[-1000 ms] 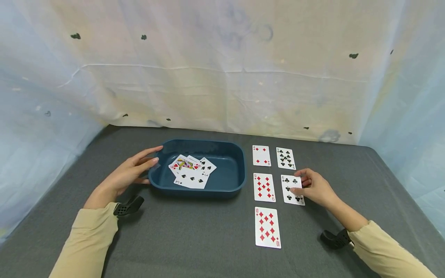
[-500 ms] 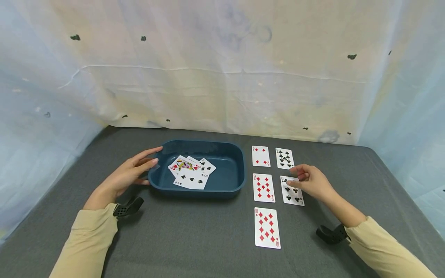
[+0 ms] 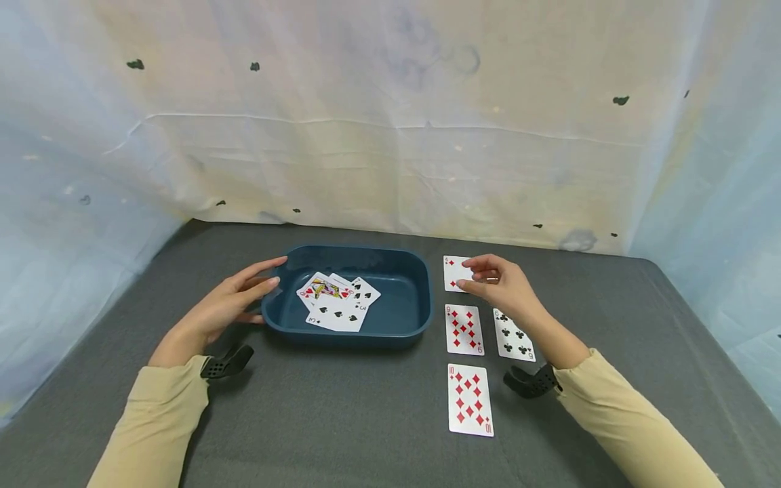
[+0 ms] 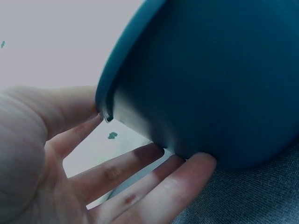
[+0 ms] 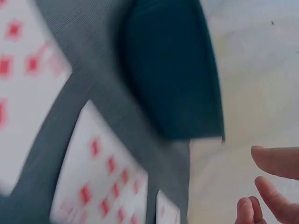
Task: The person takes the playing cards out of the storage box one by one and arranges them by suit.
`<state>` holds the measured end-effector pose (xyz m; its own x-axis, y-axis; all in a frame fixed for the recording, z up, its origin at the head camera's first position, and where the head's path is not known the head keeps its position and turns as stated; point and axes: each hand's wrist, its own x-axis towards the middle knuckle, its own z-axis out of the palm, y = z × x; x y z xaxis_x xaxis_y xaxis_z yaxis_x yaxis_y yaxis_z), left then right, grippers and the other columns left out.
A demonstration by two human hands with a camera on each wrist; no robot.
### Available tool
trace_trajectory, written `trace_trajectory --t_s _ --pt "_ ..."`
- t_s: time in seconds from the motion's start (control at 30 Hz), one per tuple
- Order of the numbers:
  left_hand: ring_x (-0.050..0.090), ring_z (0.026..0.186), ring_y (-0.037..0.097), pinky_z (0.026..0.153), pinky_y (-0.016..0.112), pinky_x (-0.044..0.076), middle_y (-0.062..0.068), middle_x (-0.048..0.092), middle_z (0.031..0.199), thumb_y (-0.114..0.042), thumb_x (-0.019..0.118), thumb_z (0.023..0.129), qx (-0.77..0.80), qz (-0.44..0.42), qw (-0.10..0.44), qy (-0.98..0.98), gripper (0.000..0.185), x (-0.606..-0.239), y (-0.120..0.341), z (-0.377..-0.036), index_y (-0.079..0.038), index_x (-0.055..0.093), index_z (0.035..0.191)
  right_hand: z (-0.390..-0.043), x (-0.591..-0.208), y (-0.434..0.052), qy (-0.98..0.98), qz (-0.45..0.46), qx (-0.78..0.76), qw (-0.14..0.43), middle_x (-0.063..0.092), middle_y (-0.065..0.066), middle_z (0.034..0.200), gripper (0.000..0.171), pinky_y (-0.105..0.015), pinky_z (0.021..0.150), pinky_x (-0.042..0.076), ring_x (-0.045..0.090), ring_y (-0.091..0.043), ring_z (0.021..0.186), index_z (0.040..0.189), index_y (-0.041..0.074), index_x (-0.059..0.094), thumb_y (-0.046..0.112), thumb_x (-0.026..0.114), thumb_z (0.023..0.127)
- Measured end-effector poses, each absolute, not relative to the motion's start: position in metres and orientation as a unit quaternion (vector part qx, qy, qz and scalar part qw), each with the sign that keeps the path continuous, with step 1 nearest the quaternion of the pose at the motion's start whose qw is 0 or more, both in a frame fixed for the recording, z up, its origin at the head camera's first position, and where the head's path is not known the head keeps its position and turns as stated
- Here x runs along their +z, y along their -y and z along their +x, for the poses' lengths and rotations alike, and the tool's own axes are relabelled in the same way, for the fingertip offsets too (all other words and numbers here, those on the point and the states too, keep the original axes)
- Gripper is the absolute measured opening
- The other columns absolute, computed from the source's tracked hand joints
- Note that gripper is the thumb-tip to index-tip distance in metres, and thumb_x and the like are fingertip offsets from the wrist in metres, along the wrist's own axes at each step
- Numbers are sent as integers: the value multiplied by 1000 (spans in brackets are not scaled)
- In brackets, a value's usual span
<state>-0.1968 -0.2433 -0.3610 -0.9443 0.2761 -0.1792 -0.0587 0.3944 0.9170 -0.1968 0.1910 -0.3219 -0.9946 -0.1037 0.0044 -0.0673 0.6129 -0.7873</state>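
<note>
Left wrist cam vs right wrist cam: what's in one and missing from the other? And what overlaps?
Only left wrist: the left hand, its fingers against the outside of the blue tray.

Only right wrist: the right hand, partly in frame at lower right with no card visible in it, plus three playing cards with red diamond pips, some blurred.

Both: the outside of the tray, some dark gray tabletop and the pale backdrop behind.
</note>
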Motion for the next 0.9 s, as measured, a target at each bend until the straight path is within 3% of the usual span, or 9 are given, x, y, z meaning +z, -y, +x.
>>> trace_trajectory --t_s 0.47,0.9 --pt "34 136 41 84 44 54 20 19 157 -43 52 98 553 55 149 -818 63 -361 243 -196 -30 24 153 -220 -313 -100 -854 -101 -508 51 60 -17 125 42 -37 91 48 56 -25 108 123 6 62 20 73 85" --pt "37 134 42 84 45 54 21 23 155 -41 52 99 563 51 153 -810 61 -359 241 -196 -27 26 153 -235 -317 -32 -862 -104 -489 89 60 -14 122 39 -39 94 47 56 -26 108 121 6 64 17 73 85"
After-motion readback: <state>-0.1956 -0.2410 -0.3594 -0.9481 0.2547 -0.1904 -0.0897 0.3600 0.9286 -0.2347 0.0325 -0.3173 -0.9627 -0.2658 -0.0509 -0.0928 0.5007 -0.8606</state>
